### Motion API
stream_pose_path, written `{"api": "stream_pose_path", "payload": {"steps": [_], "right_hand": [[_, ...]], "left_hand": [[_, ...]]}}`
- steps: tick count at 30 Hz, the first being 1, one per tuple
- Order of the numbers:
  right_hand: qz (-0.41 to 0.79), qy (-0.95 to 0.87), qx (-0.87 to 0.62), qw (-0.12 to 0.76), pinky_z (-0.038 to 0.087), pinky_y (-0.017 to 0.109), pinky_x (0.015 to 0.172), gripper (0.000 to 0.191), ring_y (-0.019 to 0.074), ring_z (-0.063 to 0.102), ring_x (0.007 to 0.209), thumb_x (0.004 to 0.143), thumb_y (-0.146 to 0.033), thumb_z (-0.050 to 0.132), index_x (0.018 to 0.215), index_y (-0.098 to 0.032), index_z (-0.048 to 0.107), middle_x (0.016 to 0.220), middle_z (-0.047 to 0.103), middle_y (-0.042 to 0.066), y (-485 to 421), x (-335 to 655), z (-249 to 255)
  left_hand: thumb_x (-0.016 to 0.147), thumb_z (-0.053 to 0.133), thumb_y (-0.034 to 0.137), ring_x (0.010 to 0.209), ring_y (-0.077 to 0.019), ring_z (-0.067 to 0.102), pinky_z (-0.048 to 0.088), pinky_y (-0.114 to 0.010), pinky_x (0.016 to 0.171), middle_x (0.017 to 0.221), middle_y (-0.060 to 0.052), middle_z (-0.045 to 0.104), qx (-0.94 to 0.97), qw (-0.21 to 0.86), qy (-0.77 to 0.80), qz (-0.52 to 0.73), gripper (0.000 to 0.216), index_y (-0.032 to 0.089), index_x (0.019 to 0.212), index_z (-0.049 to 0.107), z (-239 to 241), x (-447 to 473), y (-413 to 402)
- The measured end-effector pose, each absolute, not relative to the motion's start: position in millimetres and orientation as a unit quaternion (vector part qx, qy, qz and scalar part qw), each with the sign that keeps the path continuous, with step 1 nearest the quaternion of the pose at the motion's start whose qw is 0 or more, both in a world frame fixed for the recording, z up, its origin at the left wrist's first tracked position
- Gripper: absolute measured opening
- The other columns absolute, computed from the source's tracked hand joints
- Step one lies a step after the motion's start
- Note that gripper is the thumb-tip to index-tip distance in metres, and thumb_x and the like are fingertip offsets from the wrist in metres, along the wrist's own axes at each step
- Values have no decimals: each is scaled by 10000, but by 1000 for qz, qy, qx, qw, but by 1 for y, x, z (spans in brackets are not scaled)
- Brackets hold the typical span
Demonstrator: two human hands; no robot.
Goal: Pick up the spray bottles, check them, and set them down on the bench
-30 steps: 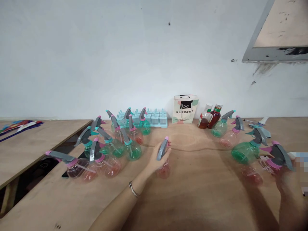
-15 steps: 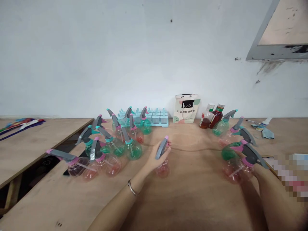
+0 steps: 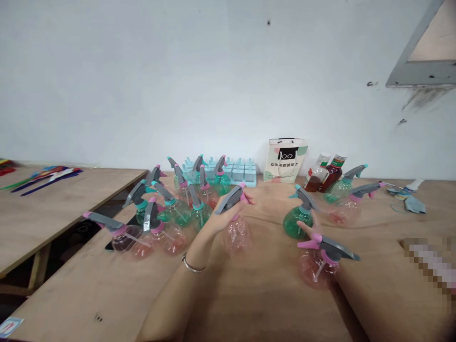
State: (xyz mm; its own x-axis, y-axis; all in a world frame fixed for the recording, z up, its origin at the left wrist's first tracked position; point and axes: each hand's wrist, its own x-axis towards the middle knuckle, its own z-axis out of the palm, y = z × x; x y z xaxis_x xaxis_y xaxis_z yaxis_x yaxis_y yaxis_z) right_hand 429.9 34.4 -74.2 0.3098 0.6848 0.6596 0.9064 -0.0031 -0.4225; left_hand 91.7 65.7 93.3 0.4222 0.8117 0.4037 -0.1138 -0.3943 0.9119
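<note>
My left hand [image 3: 233,206] is wrapped round the neck of a pink spray bottle [image 3: 238,237] with a grey and pink trigger head. At the right, my right hand [image 3: 312,224] is partly hidden behind another pink spray bottle [image 3: 317,270], which tilts. Its fingers lie against a green spray bottle [image 3: 297,222] with a teal collar. Both bottles move with this hand, but the exact grip on each is hidden. Several pink and green spray bottles [image 3: 174,237] stand grouped left of my left hand. Behind my right hand are a green spray bottle [image 3: 338,190] and a pink one [image 3: 345,211].
Along the wall stand pale blue ice-pop moulds [image 3: 244,175], a paper bag [image 3: 285,161] and two bottles of brown liquid [image 3: 315,175], [image 3: 333,173]. A blue cloth [image 3: 415,205] lies at the right. Coloured strips [image 3: 53,178] lie on the left table, beyond a gap.
My right hand has moved left with a pink and a green spray bottle. My left hand's bottle has risen slightly and come nearer. The view has shifted a little.
</note>
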Motion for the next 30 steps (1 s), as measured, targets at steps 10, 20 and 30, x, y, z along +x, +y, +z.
{"api": "stream_pose_path", "payload": {"steps": [10, 20, 30], "right_hand": [[190, -502, -603, 590, 495, 571, 1039, 773, 368, 628, 1181, 623, -754, 717, 1189, -243, 588, 1217, 683, 123, 45, 420, -84], [223, -488, -602, 591, 460, 579, 1076, 801, 376, 606, 1223, 598, -754, 730, 1189, -237, 573, 1250, 665, 137, 42, 416, -79], [206, -478, -619, 588, 428, 601, 1098, 779, 387, 583, 1240, 608, -756, 697, 1203, -269, 570, 1272, 643, 116, 41, 413, -77]], "left_hand": [[785, 644, 510, 561, -123, 524, 458, -253, 573, 575, -2, 567, 614, 464, 318, 554, 369, 194, 615, 558, 81, 105, 77], [792, 670, 463, 569, -119, 541, 421, -233, 504, 693, -17, 643, 640, 472, 314, 519, 291, 185, 732, 610, 83, 107, 71], [786, 712, 419, 681, -132, 599, 488, -299, 679, 966, -64, 707, 686, 515, 280, 431, 240, 185, 821, 669, 84, 113, 60]]}}
